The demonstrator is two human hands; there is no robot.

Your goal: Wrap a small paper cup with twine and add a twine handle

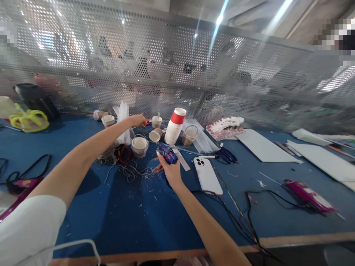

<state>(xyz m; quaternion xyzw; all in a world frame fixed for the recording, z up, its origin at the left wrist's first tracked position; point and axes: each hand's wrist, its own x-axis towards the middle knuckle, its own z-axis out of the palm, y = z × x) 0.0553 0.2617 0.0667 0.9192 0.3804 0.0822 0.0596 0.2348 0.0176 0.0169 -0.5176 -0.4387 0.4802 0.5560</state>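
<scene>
My right hand is wrapped round a blue hot glue gun, whose nozzle points away toward the small cups. Stretched far across the table, my left hand has its fingers curled downward beside a red-handled tool; what they grip, if anything, is hidden. Around the hands are a small cup with a handle, a tipped cup, an upright cup and another handled cup. A stack of white paper cups with a red band stands just beyond the glue gun.
Loose grey cord lies before the cups, near red-and-black scissors. A white phone is right of my right hand. Glue sticks, white boards, a magenta glue gun and black cables share the blue table. A perforated metal screen rises behind.
</scene>
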